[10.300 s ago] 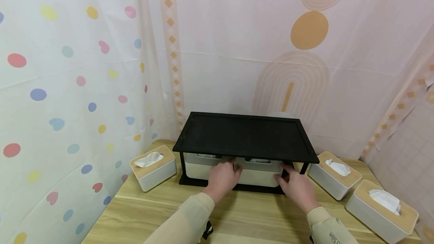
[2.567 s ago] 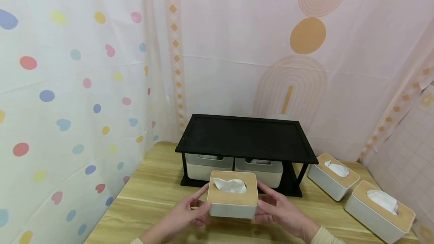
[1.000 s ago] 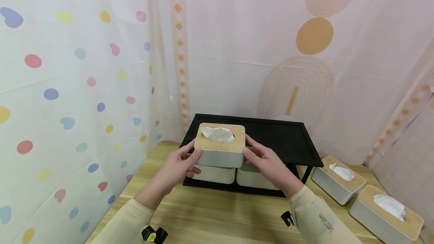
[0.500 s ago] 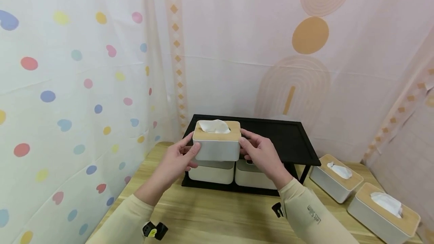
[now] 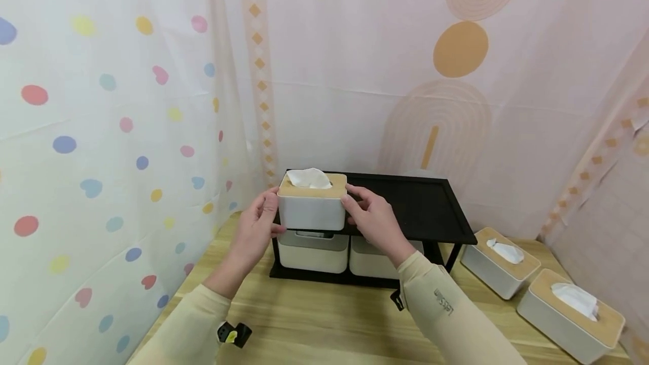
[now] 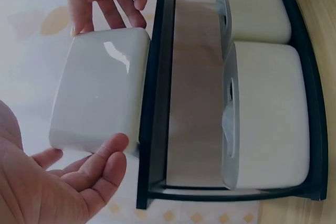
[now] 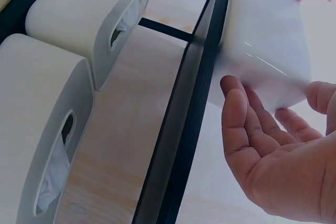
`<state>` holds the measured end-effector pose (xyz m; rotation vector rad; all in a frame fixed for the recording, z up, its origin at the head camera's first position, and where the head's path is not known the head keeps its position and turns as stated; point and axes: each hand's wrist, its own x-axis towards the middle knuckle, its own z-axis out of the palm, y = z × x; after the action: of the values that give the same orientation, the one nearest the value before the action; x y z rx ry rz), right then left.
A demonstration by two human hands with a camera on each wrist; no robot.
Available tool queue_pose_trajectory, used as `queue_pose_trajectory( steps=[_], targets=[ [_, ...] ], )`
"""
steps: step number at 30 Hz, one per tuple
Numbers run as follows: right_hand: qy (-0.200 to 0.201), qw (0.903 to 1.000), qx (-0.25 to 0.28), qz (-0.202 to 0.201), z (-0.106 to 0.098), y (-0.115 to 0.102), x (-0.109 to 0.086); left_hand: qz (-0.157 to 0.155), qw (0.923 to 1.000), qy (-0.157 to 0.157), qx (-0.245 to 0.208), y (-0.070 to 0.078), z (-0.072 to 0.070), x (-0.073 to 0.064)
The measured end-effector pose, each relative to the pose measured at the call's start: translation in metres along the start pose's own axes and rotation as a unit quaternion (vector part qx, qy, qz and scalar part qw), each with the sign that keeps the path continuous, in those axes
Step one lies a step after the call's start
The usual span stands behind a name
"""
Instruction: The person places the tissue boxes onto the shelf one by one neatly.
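A white tissue box (image 5: 311, 213) with a wood-look lid and a tissue sticking out sits level at the front left of the black rack's top shelf (image 5: 410, 207). Whether its underside touches the shelf I cannot tell. My left hand (image 5: 253, 227) grips its left end, and my right hand (image 5: 375, 218) holds the right end with thumb and fingers. Both wrist views show the box's plain front (image 6: 97, 90) between the two hands, close by the rack's top edge. On the lower shelf, two similar boxes stand side by side, a left one (image 5: 313, 257) and a right one (image 5: 370, 266).
Two more tissue boxes stand right of the rack on the wooden table (image 5: 324, 325): a nearer one (image 5: 563, 320) and a farther one (image 5: 494, 272). Behind hangs a patterned curtain (image 5: 329, 117); a dotted one (image 5: 111, 185) hangs at the left.
The tissue box once on the table left of the rack has been picked up by both hands. They have raised it past the lower shelf to the left of the top shelf.
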<state>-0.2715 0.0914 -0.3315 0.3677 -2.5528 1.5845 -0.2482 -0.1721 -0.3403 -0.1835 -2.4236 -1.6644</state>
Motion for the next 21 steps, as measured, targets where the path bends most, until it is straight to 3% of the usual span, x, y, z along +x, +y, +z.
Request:
queue_pose_trajectory(
  steps=[5,12,21],
  targets=[
    [0.011,0.9999,-0.002,-0.003,0.008,-0.004,0.007,0.008,0.9999,0.011,0.003,-0.007,-0.006,0.008],
    [0.028,0.9994,-0.017,-0.015,0.017,-0.003,0.015,-0.001,0.9999,-0.002,0.013,-0.011,-0.013,0.014],
    [0.046,0.9978,-0.044,-0.022,0.021,-0.003,0.016,-0.003,0.9999,-0.01,0.014,-0.015,-0.012,0.019]
  ],
)
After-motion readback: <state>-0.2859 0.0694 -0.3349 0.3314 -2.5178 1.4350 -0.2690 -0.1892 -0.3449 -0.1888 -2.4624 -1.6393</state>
